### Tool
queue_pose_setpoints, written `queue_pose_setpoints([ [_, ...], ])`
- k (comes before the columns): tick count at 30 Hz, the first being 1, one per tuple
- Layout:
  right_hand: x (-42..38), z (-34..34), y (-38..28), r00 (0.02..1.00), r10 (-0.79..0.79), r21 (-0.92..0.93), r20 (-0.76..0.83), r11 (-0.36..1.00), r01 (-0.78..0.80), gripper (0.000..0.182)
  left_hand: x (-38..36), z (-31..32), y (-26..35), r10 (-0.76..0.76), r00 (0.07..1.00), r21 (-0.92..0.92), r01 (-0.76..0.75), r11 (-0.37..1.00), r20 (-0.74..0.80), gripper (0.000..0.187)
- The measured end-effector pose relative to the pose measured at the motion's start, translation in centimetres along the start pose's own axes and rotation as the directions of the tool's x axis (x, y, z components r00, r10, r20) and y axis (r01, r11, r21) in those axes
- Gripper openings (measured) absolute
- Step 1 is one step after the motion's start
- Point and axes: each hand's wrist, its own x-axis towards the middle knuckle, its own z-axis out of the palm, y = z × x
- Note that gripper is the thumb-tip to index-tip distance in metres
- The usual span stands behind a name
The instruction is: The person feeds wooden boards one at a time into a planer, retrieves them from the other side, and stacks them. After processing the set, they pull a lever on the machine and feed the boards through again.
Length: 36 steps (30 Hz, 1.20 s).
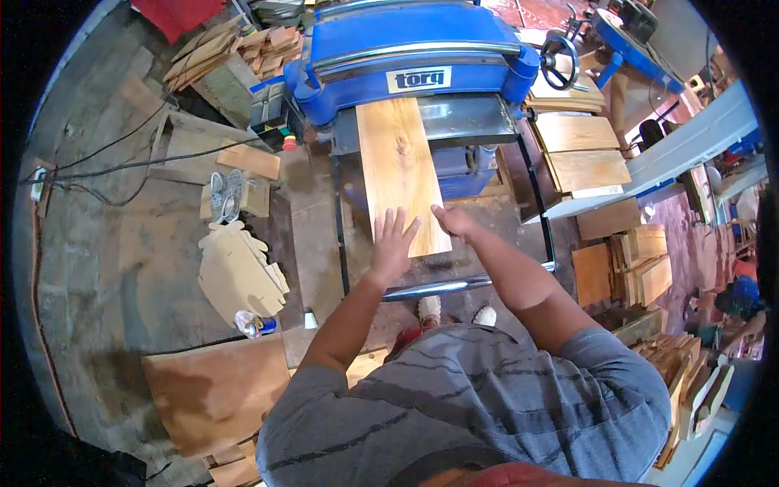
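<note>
A long wooden board with a knot in it lies on the metal bed of a blue thickness planer labelled "torq". Its far end meets the front of the machine, and its near end sticks out towards me. My left hand rests flat on top of the board near its near left corner, fingers spread. At the right edge, close to the near end, my right hand grips the board with the thumb side up; its other fingers are partly hidden.
Stacked boards stand right of the planer, with more wood pieces lower down. A handwheel juts out at the planer's right. Left are a control box with a red button, cables, shoes and a metal roller bar nearby.
</note>
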Motion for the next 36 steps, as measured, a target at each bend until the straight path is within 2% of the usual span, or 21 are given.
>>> queue_pose_setpoints([
  [1, -1.1, -0.5, -1.1, 0.999, 0.020, -0.097, 0.037, 0.995, -0.016, 0.044, 0.2, -0.1, -0.2, 0.003, 1.000, 0.014, -0.003, 1.000, -0.011, 0.081],
  [2, -1.3, -0.7, -0.4, 0.999, 0.023, -0.095, 0.032, 0.995, -0.020, 0.044, 0.4, 0.2, -0.4, 0.008, 0.999, 0.023, -0.007, 1.000, -0.035, 0.081],
  [4, -1.9, -2.2, 2.0, 0.954, -0.275, -0.047, -0.117, 0.961, 0.271, 0.048, 0.9, 0.3, -0.8, 0.017, 0.999, 0.030, -0.016, 0.999, -0.041, 0.081],
  [6, -2.0, -5.9, 6.0, 0.968, -0.228, -0.279, -0.102, 0.941, 0.192, 0.053, 1.2, 0.2, -1.1, 0.024, 0.999, 0.035, -0.022, 0.999, -0.043, 0.080],
  [8, -6.1, -8.9, 6.8, 0.964, -0.223, -0.545, -0.142, 0.831, 0.112, 0.051, 1.6, 0.1, -1.5, 0.019, 0.999, 0.000, -0.019, 1.000, -0.049, 0.079],
  [10, -9.7, -10.8, 9.7, 0.968, -0.213, -0.534, -0.131, 0.838, 0.112, 0.048, 2.3, 0.1, -1.8, 0.020, 0.999, -0.001, -0.020, 1.000, -0.044, 0.078],
  [12, -13.7, -11.3, 10.1, 0.987, -0.131, -0.748, -0.097, 0.664, 0.014, 0.041, 2.1, 0.6, -2.0, 0.015, 1.000, -0.008, -0.015, 1.000, -0.021, 0.077],
  [13, -15.1, -11.2, 10.6, 0.988, -0.127, -0.751, -0.089, 0.660, 0.017, 0.041, 2.3, 0.8, -2.2, 0.024, 0.999, -0.015, -0.024, 1.000, -0.029, 0.076],
  [15, -16.2, -11.5, 11.1, 0.897, -0.441, -0.794, 0.032, 0.533, 0.290, 0.038, 3.7, 0.7, -3.1, 0.010, 0.999, -0.022, -0.011, 1.000, -0.047, 0.075],
  [16, -16.2, -11.5, 11.8, 0.852, -0.519, -0.833, 0.064, 0.442, 0.332, 0.038, 3.7, 0.8, -3.1, 0.017, 0.998, -0.027, -0.019, 0.999, -0.054, 0.074],
  [17, -16.3, -11.5, 11.8, 0.858, -0.507, -0.834, 0.078, 0.438, 0.334, 0.038, 3.8, 0.9, -3.0, 0.026, 0.997, -0.033, -0.028, 0.999, -0.069, 0.074],
  [19, -15.5, -11.4, 11.3, 0.916, -0.402, -0.818, 0.009, 0.524, 0.238, 0.039, 4.2, 0.6, -2.9, 0.001, 0.999, -0.059, -0.004, 0.998, -0.053, 0.073],
  [20, -15.2, -11.2, 11.2, 0.920, -0.390, -0.822, -0.045, 0.537, 0.188, 0.038, 4.3, 0.7, -3.1, 0.007, 0.997, -0.058, -0.011, 0.998, -0.071, 0.072],
  [21, -15.0, -11.2, 11.1, 0.922, -0.386, -0.823, -0.033, 0.534, 0.194, 0.038, 4.5, 0.9, -3.3, 0.013, 0.996, -0.056, -0.018, 0.998, -0.089, 0.072],
  [22, -14.9, -11.2, 10.9, 0.918, -0.391, -0.826, -0.057, 0.536, 0.177, 0.038, 4.7, 1.0, -3.2, -0.001, 0.996, -0.001, 0.000, 1.000, -0.084, 0.071],
  [25, -14.8, -11.0, 11.4, 0.915, -0.396, -0.844, -0.080, 0.515, 0.149, 0.035, 5.6, 2.4, -3.6, -0.038, 0.992, 0.028, 0.042, 0.999, -0.119, 0.077],
  [29, -14.8, -10.9, 12.0, 0.889, -0.442, -0.852, -0.117, 0.504, 0.139, 0.031, 6.7, 3.7, -3.5, -0.095, 0.985, 0.022, 0.099, 0.995, -0.142, 0.076],
  [31, -14.6, -10.9, 12.1, 0.878, -0.464, -0.846, -0.116, 0.509, 0.157, 0.031, 7.0, 2.5, -2.2, -0.212, 0.977, -0.012, 0.212, 0.977, -0.024, 0.070],
  [34, -14.5, -10.8, 12.3, 0.855, -0.503, -0.851, -0.128, 0.498, 0.165, 0.036, 6.7, 3.6, -0.4, -0.211, 0.976, -0.005, 0.211, 0.977, -0.054, 0.073],
  [36, -14.4, -10.8, 12.4, 0.864, -0.480, -0.856, -0.153, 0.501, 0.127, 0.030, 6.1, 3.1, 0.7, -0.202, 0.978, -0.006, 0.202, 0.979, -0.056, 0.077],
])
